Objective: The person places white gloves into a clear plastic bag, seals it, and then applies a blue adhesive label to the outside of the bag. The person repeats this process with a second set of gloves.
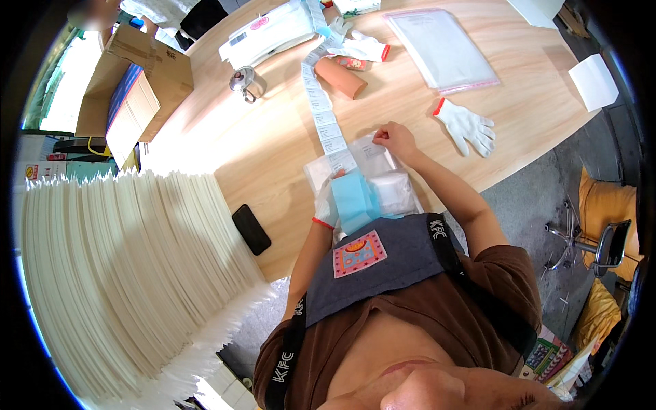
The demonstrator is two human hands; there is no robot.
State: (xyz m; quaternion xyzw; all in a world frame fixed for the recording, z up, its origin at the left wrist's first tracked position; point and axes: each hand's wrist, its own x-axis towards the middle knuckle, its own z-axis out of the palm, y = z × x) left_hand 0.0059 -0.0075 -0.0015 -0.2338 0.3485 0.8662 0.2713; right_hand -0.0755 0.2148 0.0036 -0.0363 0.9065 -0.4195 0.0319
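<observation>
Far left: a tall fanned stack of cream-white flat sheets (130, 273) fills the lower left, with open brown cardboard boxes (140, 82) behind it. A black flat phone (251, 229) lies on the pale wooden worktop (225, 137) just beside the stack, and a small shiny metal kettle (242, 80) stands farther back.

Centre: the left hand (326, 203), in a white knitted glove with a red cuff, is closed around a folded light-blue sheet (354, 200) at the near worktop edge; its grip is pressed onto this sheet. A long strip of white printed labels (321, 109) runs from the far side of the worktop down to the left hand. Under both hands lies a clear plastic bag of white folded items (386, 181).

Right of centre: the bare right hand (395, 139) rests on the far corner of that bag, fingertips pinching its edge. A large clear zip bag with a pink seal (444, 48) lies farther back. A spare white knitted glove with red cuff (468, 126) lies near the right hand, not touching it. A white paper square (593, 82) sits at the far right edge.
</observation>
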